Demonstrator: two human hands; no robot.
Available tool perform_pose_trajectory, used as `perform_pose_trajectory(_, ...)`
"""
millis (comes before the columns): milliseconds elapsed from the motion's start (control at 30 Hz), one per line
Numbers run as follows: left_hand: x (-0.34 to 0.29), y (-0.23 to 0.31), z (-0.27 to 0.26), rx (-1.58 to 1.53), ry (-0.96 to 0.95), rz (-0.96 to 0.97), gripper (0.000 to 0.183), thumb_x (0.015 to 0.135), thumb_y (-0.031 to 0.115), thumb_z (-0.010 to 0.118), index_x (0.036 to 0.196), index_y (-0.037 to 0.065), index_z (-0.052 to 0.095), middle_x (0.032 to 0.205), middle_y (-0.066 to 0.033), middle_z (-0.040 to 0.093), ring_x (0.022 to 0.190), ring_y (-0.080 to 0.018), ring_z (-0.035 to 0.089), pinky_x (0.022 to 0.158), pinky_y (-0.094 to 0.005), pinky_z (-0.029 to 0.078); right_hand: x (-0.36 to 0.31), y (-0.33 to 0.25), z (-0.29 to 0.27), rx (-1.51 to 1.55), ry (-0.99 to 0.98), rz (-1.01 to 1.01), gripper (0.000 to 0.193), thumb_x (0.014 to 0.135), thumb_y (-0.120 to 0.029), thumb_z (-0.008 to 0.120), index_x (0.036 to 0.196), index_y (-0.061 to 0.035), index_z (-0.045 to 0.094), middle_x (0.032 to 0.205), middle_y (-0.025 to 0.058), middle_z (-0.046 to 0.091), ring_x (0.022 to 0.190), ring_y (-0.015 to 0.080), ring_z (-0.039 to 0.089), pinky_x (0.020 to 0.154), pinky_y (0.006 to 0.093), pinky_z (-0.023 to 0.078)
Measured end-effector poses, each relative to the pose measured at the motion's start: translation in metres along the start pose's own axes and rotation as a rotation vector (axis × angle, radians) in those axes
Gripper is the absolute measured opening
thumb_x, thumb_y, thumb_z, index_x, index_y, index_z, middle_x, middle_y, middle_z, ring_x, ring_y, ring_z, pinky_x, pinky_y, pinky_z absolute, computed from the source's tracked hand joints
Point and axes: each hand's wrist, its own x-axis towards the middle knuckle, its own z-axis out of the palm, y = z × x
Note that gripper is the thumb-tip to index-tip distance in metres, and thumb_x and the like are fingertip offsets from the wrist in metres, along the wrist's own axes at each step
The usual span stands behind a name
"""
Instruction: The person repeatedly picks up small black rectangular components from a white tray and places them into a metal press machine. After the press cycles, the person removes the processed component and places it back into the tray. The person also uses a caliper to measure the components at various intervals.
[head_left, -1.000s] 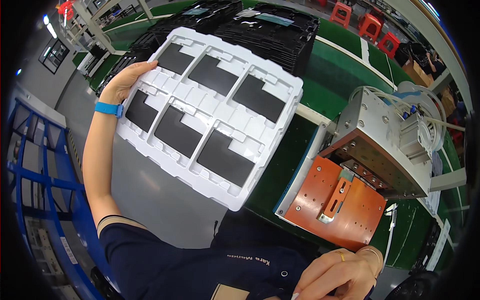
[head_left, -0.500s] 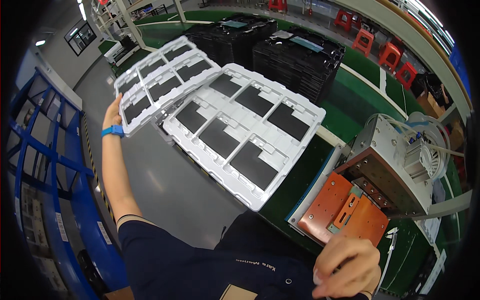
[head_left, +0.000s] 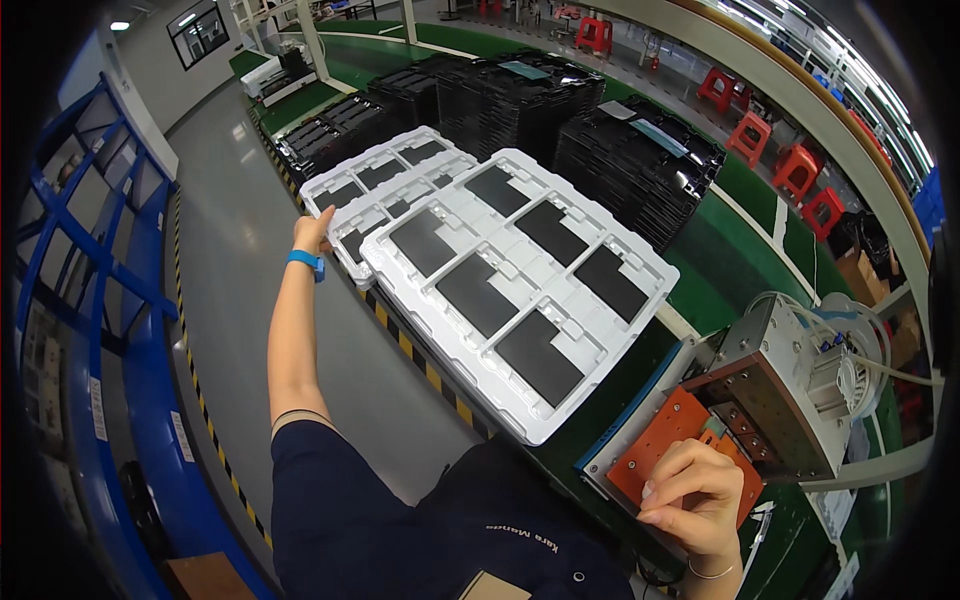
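Note:
My left hand (head_left: 313, 232) grips the near left edge of a white plastic tray (head_left: 316, 190), its thumb over the rim. Dark flat pieces with a notched corner lie in this tray's pockets. Beside it, overlapping its right side, a second white tray (head_left: 520, 265) rests at the bench edge with several similar dark pieces in its pockets. My right hand (head_left: 697, 495) is raised over the orange plate (head_left: 655, 445) of a small machine, fingers curled and fingertips pinched together. Whatever the fingertips hold, if anything, is too small to make out.
Tall stacks of black trays (head_left: 630, 165) stand behind the white ones on the green bench. At the right is the machine's metal housing (head_left: 790, 350) with hoses. A caliper (head_left: 762, 520) lies near my right hand. Blue racking (head_left: 120, 330) lines the left side.
The left tray has come down from a raised tilt to beside the other tray, my left hand moving with it. My right hand stays pinched, now over the orange plate.

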Motion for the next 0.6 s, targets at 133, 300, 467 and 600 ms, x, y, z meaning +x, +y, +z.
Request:
perform_pose_trajectory(133,-0.001,-0.038,-0.021,0.631,0.579,0.245,0.08,0.076,0.054,0.074,0.126,-0.005,0.056,0.119,-0.0303,0.062,0.105,-0.0394,0.064,0.086,-0.0478,0.053,0.003,0.005,0.0,-0.039,-0.006,0.025,0.014,0.07,-0.002,0.083,0.082,-0.0037,0.076,0.081,0.0056,0.067,0.07,0.0145,0.063,0.061,0.0257,0.046)
perform_pose_trajectory(300,-0.006,-0.061,0.019,-0.232,0.307,0.107,0.069,0.096,0.045,0.054,0.148,0.004,0.033,0.137,-0.0252,0.053,0.124,-0.0386,0.054,0.101,-0.0426,0.045,0.011,0.008,0.003,-0.195,-0.07,0.112,0.014,0.074,-0.002,0.08,0.088,-0.0035,0.077,0.082,0.0063,0.068,0.071,0.0142,0.064,0.062,0.0254,0.049)
perform_pose_trajectory(467,-0.006,-0.044,0.036,-0.039,0.459,0.058,0.05,0.098,0.036,0.049,0.132,-0.001,0.052,0.128,-0.0277,0.058,0.119,-0.0412,0.057,0.098,-0.0458,0.046,0.018,0.009,0.009,-0.258,-0.089,0.207,0.016,0.078,-0.003,0.078,0.094,-0.0033,0.076,0.082,0.0059,0.068,0.071,0.0124,0.064,0.061,0.0236,0.05)
perform_pose_trajectory(600,-0.006,-0.053,0.03,0.137,0.624,0.166,0.039,0.095,0.031,0.049,0.114,0.0,0.063,0.119,-0.0303,0.062,0.113,-0.0453,0.058,0.096,-0.05,0.046,0.013,0.012,0.005,-0.303,-0.067,0.17,0.016,0.079,-0.004,0.077,0.096,-0.0034,0.076,0.082,0.0054,0.068,0.067,0.0108,0.062,0.056,0.023,0.047)
